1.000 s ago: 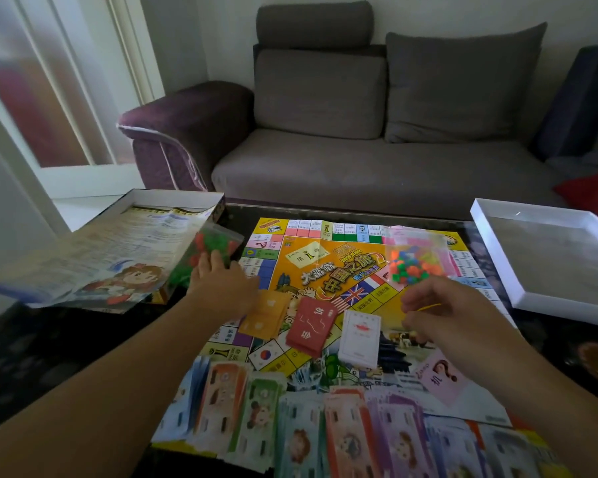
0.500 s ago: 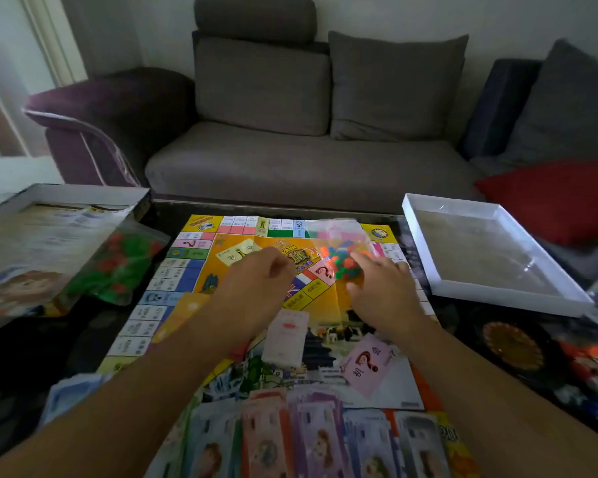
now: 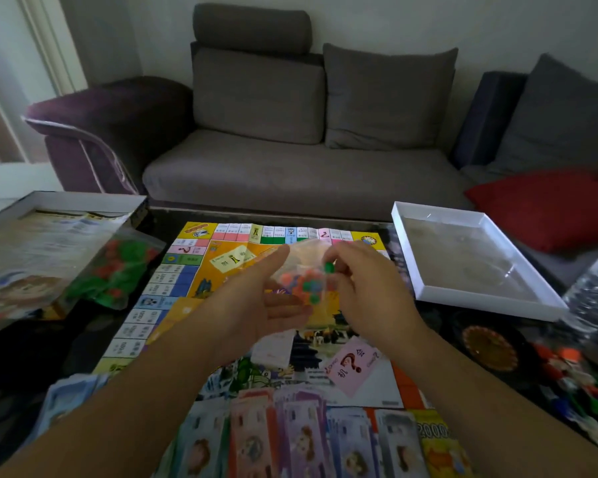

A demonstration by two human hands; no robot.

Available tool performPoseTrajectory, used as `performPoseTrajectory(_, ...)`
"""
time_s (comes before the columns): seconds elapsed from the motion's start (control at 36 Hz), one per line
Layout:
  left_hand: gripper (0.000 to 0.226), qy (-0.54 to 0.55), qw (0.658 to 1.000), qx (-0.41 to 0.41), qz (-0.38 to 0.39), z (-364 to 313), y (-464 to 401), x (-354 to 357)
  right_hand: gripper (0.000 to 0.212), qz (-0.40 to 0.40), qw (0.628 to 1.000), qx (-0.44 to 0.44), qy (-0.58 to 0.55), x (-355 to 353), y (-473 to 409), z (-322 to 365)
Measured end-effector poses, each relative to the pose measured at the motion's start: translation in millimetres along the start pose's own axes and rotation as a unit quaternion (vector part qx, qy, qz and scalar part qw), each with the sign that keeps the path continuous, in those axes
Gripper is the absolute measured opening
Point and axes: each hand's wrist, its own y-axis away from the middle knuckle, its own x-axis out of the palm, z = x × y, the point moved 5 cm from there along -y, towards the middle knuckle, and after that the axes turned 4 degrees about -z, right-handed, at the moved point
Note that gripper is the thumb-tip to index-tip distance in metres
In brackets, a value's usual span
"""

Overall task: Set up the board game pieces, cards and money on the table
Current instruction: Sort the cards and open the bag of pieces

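Note:
The colourful game board [image 3: 187,267] lies open on the dark table. Above its middle my left hand [image 3: 256,298] is held palm up, fingers fairly straight, under a small clear bag of coloured tokens [image 3: 304,277]. My right hand [image 3: 363,288] pinches the bag's top near a green token [image 3: 329,267]. A pink question-mark card [image 3: 351,363] and a white card deck [image 3: 273,350] lie on the board's near part. Rows of paper money [image 3: 290,439] line the near edge. A bag of green and red houses [image 3: 114,270] lies left of the board.
The printed box half with a rule sheet [image 3: 42,250] sits at far left. An empty white box tray [image 3: 470,257] sits at right. A clear plastic bag [image 3: 594,294] and loose coloured pieces [image 3: 573,381] lie at the far right. A grey sofa stands behind the table.
Both hands came together at the board's middle and lifted the token bag off it. My left hand turned palm up beneath the bag. The view shifted right.

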Motion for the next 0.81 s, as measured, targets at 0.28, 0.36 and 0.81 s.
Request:
performPoseTrajectory(0.28, 0.010, -0.039, 0.972, 0.213, -0.094, -26.7, 52.1, -12.9, 0.041, 0.030, 0.991, -0.041, -0.126, -28.7, 47.7, 48.8)
performPoseTrajectory(0.36, 0.007, -0.132, 0.953, 0.256, -0.090, -32.1, 67.9, -14.3, 0.034, -0.050, 0.960, 0.118, -0.250, -44.3, 46.2, 43.8)
performPoseTrajectory(0.81, 0.014, -0.333, 0.906, 0.261, 0.012, -41.0, 88.9, -10.1, 0.017, 0.025, 0.907, 0.192, -0.374, -70.7, 39.8, 43.6)
